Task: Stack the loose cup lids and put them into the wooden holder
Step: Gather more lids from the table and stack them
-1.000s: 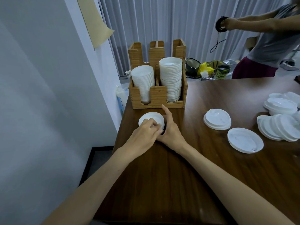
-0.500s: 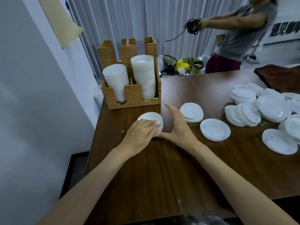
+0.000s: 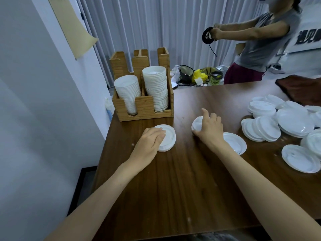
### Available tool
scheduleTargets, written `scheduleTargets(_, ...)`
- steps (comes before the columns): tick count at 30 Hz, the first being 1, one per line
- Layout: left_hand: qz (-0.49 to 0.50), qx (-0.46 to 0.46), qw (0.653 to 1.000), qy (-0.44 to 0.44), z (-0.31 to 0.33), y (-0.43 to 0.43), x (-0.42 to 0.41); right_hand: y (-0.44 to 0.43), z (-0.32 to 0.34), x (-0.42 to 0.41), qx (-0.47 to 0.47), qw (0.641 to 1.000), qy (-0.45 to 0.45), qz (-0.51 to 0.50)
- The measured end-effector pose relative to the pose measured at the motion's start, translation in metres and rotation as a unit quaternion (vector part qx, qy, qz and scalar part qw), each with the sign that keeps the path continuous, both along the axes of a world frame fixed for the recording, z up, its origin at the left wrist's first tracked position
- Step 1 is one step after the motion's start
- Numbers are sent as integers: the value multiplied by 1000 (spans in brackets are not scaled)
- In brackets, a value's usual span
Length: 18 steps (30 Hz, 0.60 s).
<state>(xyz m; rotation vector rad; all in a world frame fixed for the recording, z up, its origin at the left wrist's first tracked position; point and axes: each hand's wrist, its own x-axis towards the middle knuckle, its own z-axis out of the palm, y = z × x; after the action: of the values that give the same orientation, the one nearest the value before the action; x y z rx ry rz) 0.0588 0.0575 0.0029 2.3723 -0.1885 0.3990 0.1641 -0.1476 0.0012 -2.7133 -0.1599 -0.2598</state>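
Fingers (image 3: 214, 119) of the right hand (image 3: 209, 127) curled round a small lid stack (image 3: 196, 125); the left hand (image 3: 149, 143) lay flat on a second lid stack (image 3: 168, 139), leftward and nearer the wooden holder (image 3: 144, 108).

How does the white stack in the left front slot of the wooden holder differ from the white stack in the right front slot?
The left white stack is lower; the right white stack rises higher above the front wall of the wooden holder. The left stack narrows strongly toward its bottom; the right stack keeps nearly the same width. Both are white and ribbed, side by side.
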Motion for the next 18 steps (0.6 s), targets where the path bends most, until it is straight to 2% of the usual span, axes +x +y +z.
scheduleTargets(2,2,-22,1000,-3,6,-3,3,-1,3,-4,16,1000,-24,2)
scheduleTargets(4,6,-49,999,-9,13,-9,7,1,5,-11,80,994,-71,26)
scheduleTargets(6,16,-92,996,-7,21,-17,13,6,8,-21,168,977,-116,64)
scheduleTargets(9,19,-200,979,43,35,-27,21,18,11,-35,260,946,-143,131)
scheduleTargets(11,-1,-306,948,82,42,-31,23,26,11,-43,288,931,-156,163)
scheduleTargets(13,-20,-420,900,115,47,-31,22,31,12,-49,313,920,-151,179)
scheduleTargets(15,-27,-482,867,122,50,-27,17,34,12,-53,336,911,-123,207)
scheduleTargets(16,-19,-478,872,109,50,-23,15,35,11,-55,336,907,-109,228)
scheduleTargets(18,15,-361,931,49,49,-9,11,36,5,-56,310,912,-75,257)
